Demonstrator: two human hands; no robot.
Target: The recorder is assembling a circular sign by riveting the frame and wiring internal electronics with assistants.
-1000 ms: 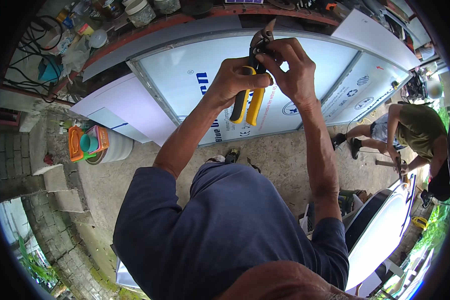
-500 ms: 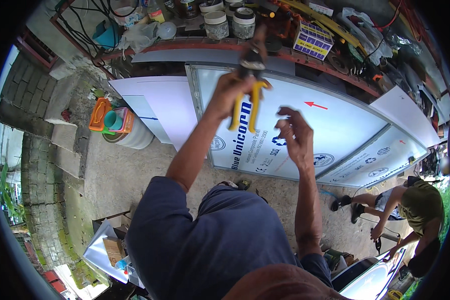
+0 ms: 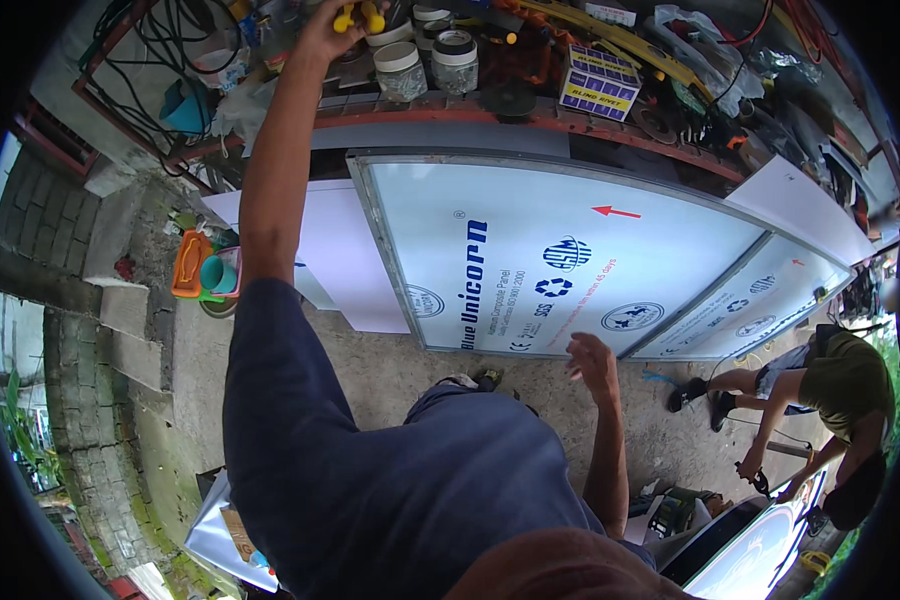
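My left hand (image 3: 328, 32), arm stretched far forward, is over the cluttered shelf at the top of the view. It is closed around yellow-handled pliers (image 3: 372, 18); only the ends of the handles show, and the dark head is hidden. Beside them on the shelf stand clear jars with white lids (image 3: 400, 70). My right hand (image 3: 595, 366) hangs in front of my body, near the lower edge of a framed white composite panel (image 3: 530, 190). Its fingers are loosely bent and apart, with nothing visible in them.
A rivet box (image 3: 599, 82), plastic bags and cables crowd the red-edged shelf (image 3: 560, 118). An orange container (image 3: 192, 262) and a teal cup (image 3: 218, 273) stand at left. At right another person (image 3: 840, 395) bends over a glossy panel (image 3: 760, 545), a dark tool in hand.
My left hand has carried the pliers forward and left, from in front of the panel to over the shelf. My right hand has dropped back toward my body.
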